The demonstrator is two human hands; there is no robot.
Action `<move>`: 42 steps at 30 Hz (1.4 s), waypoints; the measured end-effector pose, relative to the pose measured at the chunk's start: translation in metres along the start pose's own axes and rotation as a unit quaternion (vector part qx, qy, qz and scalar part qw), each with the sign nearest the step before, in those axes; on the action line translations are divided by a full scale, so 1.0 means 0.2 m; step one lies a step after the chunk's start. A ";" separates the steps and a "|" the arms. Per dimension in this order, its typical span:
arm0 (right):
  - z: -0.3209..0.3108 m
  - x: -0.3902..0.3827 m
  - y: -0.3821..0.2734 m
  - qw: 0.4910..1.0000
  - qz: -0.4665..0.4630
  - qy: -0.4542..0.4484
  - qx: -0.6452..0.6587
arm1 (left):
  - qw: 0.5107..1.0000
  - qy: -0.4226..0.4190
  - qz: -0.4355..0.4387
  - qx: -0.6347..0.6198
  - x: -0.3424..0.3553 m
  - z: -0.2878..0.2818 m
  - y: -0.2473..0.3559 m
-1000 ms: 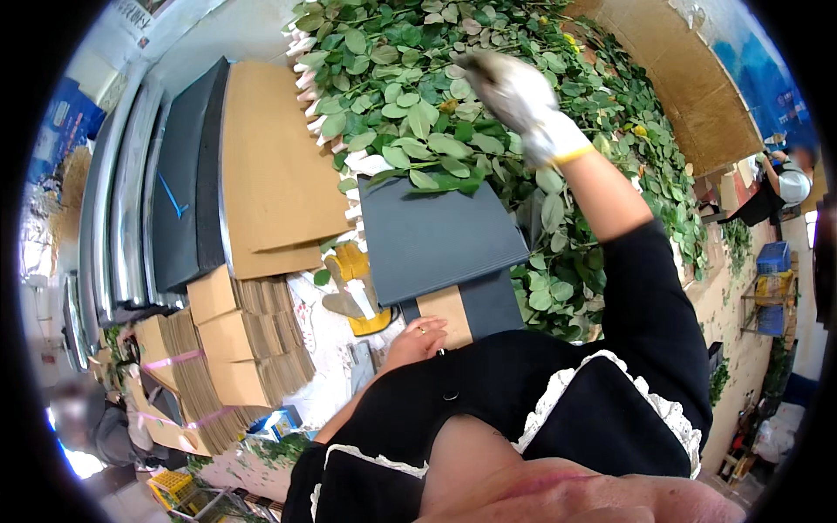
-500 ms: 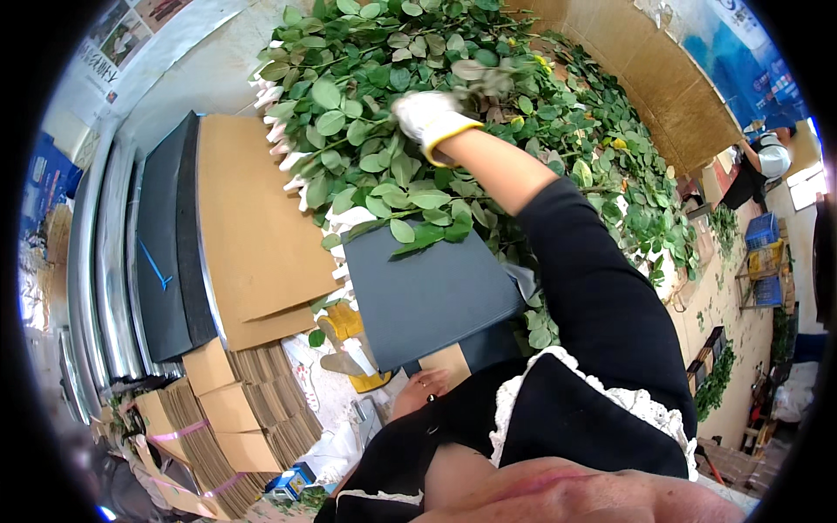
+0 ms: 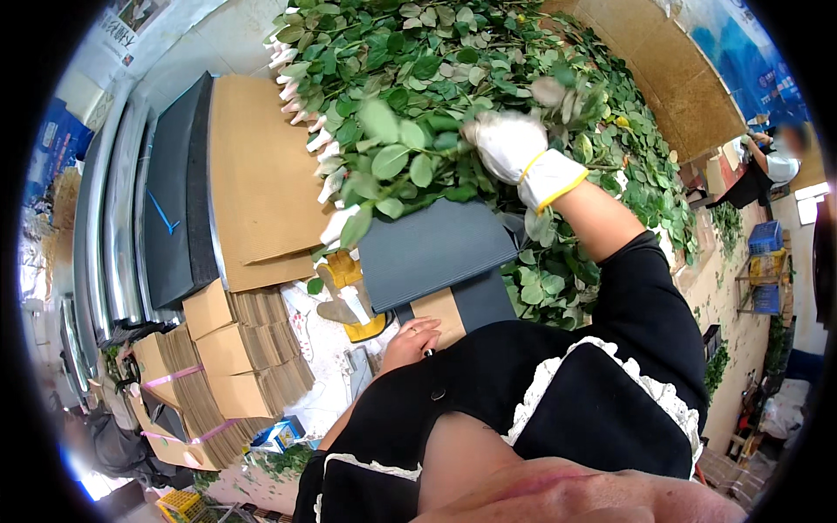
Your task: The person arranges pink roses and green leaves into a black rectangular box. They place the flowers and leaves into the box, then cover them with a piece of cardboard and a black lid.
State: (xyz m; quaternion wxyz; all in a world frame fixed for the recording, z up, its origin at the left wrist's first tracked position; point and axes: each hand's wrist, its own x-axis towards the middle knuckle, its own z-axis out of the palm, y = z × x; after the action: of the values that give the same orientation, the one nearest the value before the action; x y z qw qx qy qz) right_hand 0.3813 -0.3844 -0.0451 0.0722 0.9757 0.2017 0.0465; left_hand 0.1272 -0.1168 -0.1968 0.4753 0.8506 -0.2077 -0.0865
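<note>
My right hand [image 3: 514, 152], in a white glove with yellow cuff, is closed on leafy green stems [image 3: 390, 159] over a thick bed of similar foliage [image 3: 427, 65]; some held leaves are motion-blurred. A row of white wrapped ends [image 3: 330, 186] lines the bed's left edge. Just below lies a dark grey sheet [image 3: 436, 253], partly over another dark board with a tan strip [image 3: 445, 314]. My bare left hand [image 3: 410, 344], wearing a ring, rests at this strip with fingers lying loosely on it. A yellow-and-grey glove [image 3: 344, 296] lies left of the sheets.
Left are cardboard sheets [image 3: 261, 174], dark boards [image 3: 174, 200], silvery rolls [image 3: 118, 227] and bundled folded cardboard [image 3: 244, 357]. A cardboard wall [image 3: 663, 70] borders the foliage. Co-workers are at far right [image 3: 772, 166] and lower left [image 3: 109, 444]. Coloured crates [image 3: 765, 240] stand right.
My gloved hand first reached leftward into the foliage, then moved right and slightly toward me, with leafy stems shifting along with it. My left hand stays by the tan strip.
</note>
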 end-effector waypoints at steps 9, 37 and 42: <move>0.62 -0.16 0.14 0.963 -0.024 -0.240 0.122 | 1.000 -0.018 0.001 -0.019 0.03 -0.01 0.03; -0.48 -0.45 0.53 0.974 0.177 0.143 -0.013 | 0.999 -0.002 0.040 -0.009 -0.03 0.00 -0.10; -0.31 -1.13 0.36 0.978 0.175 0.005 0.115 | 0.971 -0.044 -0.082 -0.222 -0.04 -0.01 -0.25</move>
State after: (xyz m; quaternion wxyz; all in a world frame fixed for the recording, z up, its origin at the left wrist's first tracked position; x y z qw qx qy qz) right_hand 0.1953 -0.5318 0.0145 -0.0505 0.9974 0.0324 0.0401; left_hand 0.1333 -0.0892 -0.2387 0.6337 0.7334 -0.1336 -0.2067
